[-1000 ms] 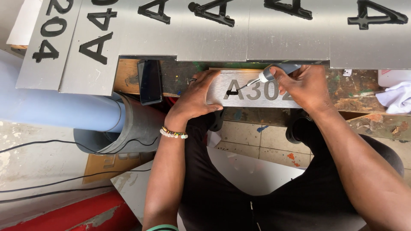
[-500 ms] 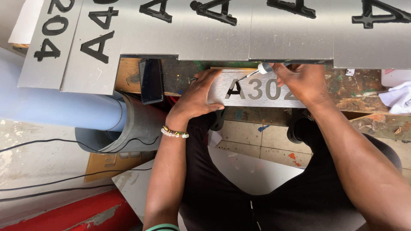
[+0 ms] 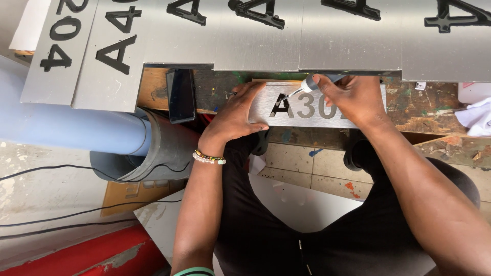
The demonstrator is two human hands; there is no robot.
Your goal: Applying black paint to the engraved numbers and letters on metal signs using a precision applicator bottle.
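Brushed metal sign plate (image 3: 307, 110) sits flat on the scarred wooden bench (image 3: 409, 115), just below a row of bigger plates (image 3: 255, 41) that already carry black characters. On this one only the first letter looks black; the others read grey.

Left hand (image 3: 236, 115) is pressed flat on the plate's left end, fingers spread, palm down, wrist with a bead bracelet (image 3: 208, 157) bent back toward the body. It's not gripping anything, just pinning the plate so it can't slide.

Right hand (image 3: 355, 97) is closed around a small applicator pen (image 3: 306, 84), pinched up near the front like you'd hold a marker. Its thin tip angles down-left and touches, or nearly touches, the top of the first letter. The forearm comes in from the lower right and the heel of the hand seems to rest on the plate's right end, though I can't tell for sure.

My two cents on doing this bit well: keep that heel planted as a pivot, move the tip in short strokes that stay inside the letter's edges, and hold the tip low-angled so it doesn't skip over onto the brushed face. Keep the left hand's weight on too, since the plate's front edge looks close to the bench edge. A dark phone-like slab (image 3: 181, 94) lies off to the left, well out of the way.
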